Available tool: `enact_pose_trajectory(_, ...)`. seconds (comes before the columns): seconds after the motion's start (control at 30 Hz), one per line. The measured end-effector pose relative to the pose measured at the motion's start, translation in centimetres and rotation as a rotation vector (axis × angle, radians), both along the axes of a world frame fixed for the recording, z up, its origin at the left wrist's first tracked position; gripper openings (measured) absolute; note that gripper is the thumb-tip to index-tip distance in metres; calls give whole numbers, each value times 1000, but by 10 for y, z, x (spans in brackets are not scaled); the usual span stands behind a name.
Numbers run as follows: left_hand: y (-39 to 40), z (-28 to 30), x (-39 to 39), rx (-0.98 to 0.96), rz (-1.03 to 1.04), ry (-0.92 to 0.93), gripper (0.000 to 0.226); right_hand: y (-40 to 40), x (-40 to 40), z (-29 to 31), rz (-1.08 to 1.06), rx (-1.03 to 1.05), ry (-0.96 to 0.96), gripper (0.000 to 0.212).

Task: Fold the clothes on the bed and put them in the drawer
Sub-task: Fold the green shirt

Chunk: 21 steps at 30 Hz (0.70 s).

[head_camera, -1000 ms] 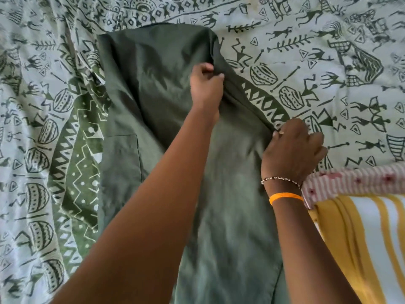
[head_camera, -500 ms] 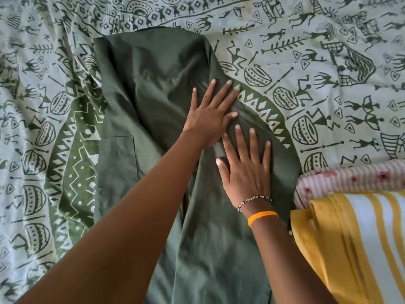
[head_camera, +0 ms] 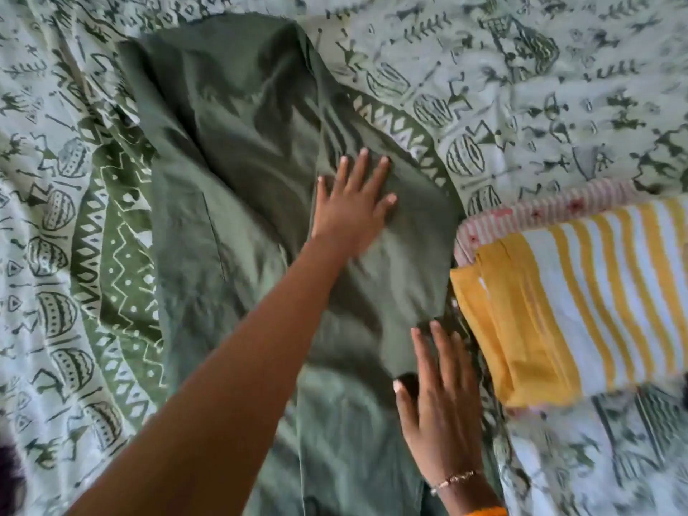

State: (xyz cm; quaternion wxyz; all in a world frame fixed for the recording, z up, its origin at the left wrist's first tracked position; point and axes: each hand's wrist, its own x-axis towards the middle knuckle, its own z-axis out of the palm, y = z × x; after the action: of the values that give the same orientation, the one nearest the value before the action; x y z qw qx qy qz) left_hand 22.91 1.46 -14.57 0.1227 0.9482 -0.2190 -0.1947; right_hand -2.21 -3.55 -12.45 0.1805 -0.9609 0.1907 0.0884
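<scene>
A dark green garment (head_camera: 238, 150) lies spread on the bed, with its right side folded over toward the middle and a pocket seam on its left part. My left hand (head_camera: 353, 202) rests flat on the folded flap, fingers spread. Nearer to me, my right hand (head_camera: 439, 407) presses flat on the garment's right edge, fingers apart, with a bracelet and an orange band at the wrist. Neither hand grips the cloth. No drawer is in view.
The bed is covered by a pale sheet (head_camera: 558, 87) printed with green figures and zigzag bands. To the right lies a folded yellow-and-white striped cloth (head_camera: 595, 292) on top of a pink striped folded cloth (head_camera: 558, 210), close beside the garment's edge.
Both hands let go of the flap's edge and went flat. My right hand has since slid down toward me along the garment's right side; the left stays on the flap.
</scene>
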Motion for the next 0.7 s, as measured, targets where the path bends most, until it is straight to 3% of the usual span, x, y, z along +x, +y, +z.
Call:
enact_pose_trajectory(0.1, -10, 19, -17, -98, 140, -80, 54, -3, -48, 13, -290, 116, -50, 59)
enact_pose_trajectory(0.17, -24, 32, -40, -114, 139, -15, 63, -3, -82, 17, -387, 152, -12, 56)
enact_pose_trajectory(0.27, -47, 38, -56, 12, 106, 47, 83, -1, -116, 19, -416, 221, 140, 62)
enact_pose_trajectory(0.33, -55, 34, -65, 109, 109, 9, 85, 4, -130, 22, -390, 251, 184, 65)
enact_pose_trajectory(0.47, -66, 26, -83, 122, 111, -97, 66, 15, -146, 19, -199, 190, 33, 78)
enact_pose_trajectory(0.6, -63, 32, -83, 39, 231, -39, 44, 28, -144, 27, -133, 326, 56, 97)
enact_pose_trajectory(0.7, -46, 33, -77, -132, 422, 43, 26, 36, -142, 35, -108, 329, 80, 110)
